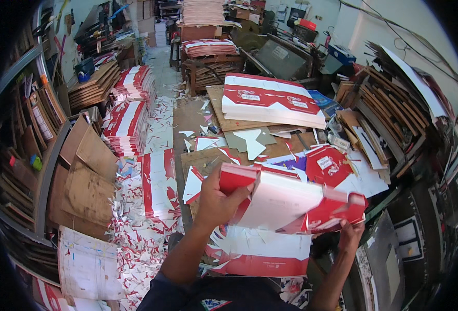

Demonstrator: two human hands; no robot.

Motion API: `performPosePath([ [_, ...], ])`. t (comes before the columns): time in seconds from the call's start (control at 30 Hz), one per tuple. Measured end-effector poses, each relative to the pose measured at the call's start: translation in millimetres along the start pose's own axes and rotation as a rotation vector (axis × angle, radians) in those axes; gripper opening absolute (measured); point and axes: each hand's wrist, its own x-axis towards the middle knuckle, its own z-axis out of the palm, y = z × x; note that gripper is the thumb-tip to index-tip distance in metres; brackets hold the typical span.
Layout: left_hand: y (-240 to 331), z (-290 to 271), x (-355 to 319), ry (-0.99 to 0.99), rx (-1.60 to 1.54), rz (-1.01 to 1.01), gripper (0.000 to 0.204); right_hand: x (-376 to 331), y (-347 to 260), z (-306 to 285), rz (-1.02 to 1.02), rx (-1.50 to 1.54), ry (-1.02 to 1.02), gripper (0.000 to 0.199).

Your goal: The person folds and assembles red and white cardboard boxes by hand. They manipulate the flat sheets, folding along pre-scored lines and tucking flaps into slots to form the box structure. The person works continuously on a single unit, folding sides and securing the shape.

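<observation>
Fingers: those of the left hand (pixel 216 199) are curled tight round the left end of a stack of red-and-white die-cut carton blanks (pixel 291 199), thumb laid on top; those of the right hand (pixel 350 233) are closed from below on the stack's right end.
Held stack: it is carried in the air, tilted, above the near edge of the worktable (pixel 187 122), clear of its surface.
Worktable: brown board, strewn with white and red offcuts.
Far pile: a broad pile of flat blanks (pixel 270 98) is laid at the far edge of the worktable, on a sheet of brown cardboard.
Near pile: another pile of blanks (pixel 262 254) is lying at the near edge, directly under the held stack.
Side stack: a stack of printed sheets (pixel 159 184) is set just beside the worktable's left edge.
Floor stacks: further stacks (pixel 128 122) are ranged along the left aisle, among paper scraps.
Single blank: one red piece (pixel 327 165) is resting near the right edge.
</observation>
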Motion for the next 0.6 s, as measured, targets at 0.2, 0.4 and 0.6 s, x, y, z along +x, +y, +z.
performPosePath([
  [0.2,-6.5,-5.1,5.1,0.078,-0.056,0.007,0.034,-4.0,-37.8,22.7,-0.002,-0.074,0.044,0.052],
  [0.4,-0.8,15.1,1.8,0.182,0.094,0.035,0.033,-14.6,-12.1,17.3,-0.058,-0.07,0.082,0.054],
  [0.6,-4.7,20.9,-3.6,0.311,0.052,-0.019,0.033,-23.1,-24.8,6.8,0.008,-0.191,0.034,0.054],
])
